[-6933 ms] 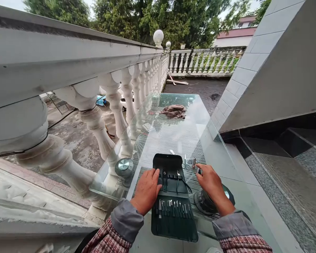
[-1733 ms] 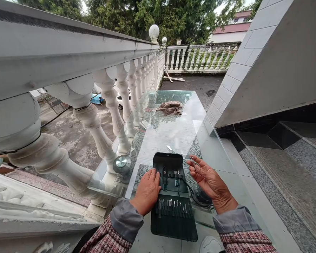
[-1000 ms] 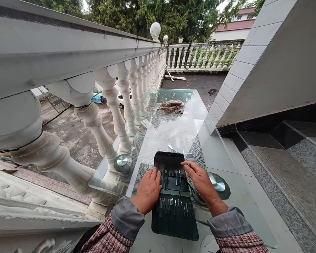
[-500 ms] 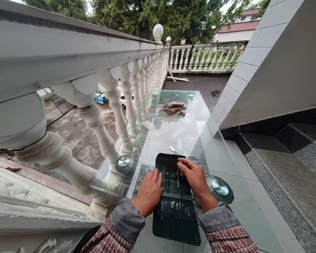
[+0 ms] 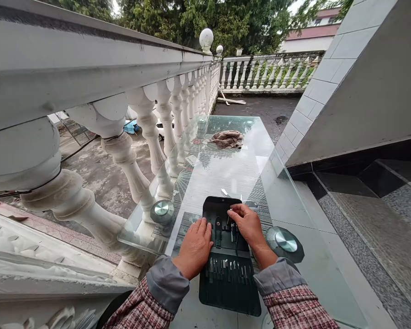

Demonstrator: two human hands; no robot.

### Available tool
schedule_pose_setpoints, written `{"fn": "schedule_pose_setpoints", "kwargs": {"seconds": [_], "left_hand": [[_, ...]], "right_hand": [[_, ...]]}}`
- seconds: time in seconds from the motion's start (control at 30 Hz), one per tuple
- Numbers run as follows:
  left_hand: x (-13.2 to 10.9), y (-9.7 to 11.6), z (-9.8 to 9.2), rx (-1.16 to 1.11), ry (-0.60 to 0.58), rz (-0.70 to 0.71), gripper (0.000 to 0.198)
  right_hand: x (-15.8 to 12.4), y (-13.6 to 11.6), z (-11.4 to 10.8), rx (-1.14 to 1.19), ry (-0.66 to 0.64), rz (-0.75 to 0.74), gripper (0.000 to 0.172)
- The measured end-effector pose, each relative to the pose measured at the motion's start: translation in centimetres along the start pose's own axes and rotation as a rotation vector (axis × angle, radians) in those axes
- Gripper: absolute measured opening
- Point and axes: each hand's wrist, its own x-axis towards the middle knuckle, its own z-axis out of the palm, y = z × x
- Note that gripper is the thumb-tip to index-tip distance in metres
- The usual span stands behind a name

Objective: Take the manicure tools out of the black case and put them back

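Outdoors, glass table (image 5: 222, 176) by white balusters (image 5: 144, 112), left hand (image 5: 195, 246) flat on case (image 5: 226, 294), right grip (image 5: 249, 227) tight on metal tool (image 5: 229, 219).

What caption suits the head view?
At a glass table, left hand rests on an open tool case; right hand pinches a small metal tool.

The surface (image 5: 222, 176) is a glass top with a striped band along its middle and round metallic discs (image 5: 162, 209) at its corners. An opened dark case (image 5: 230, 294) lies at the near end, pale slim tools (image 5: 224, 192) just beyond it, and a crumpled brown cloth (image 5: 227, 140) toward the far end.
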Motion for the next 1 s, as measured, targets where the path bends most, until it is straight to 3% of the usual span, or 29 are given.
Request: {"fn": "schedule_pose_setpoints", "kwargs": {"seconds": [0.33,0.53,0.73,1.0], "left_hand": [[0.03,0.07,-0.07,-0.022,0.038,-0.017,0.047],[-0.03,0.07,-0.07,-0.018,0.034,-0.011,0.046],[-0.01,0.05,-0.33,-0.007,0.012,-0.004,0.046],[-0.03,0.11,-0.41,-0.024,0.015,-0.013,0.046]], "right_hand": [[-0.06,-0.02,-0.11,-0.377,0.011,-0.163,0.027],[-0.1,-0.09,-0.12,-0.195,-0.017,0.007,0.028],[-0.1,-0.1,-0.19,-0.164,-0.04,0.033,0.027],[-0.16,0.02,-0.26,-0.561,-0.095,-0.232,0.029]]}}
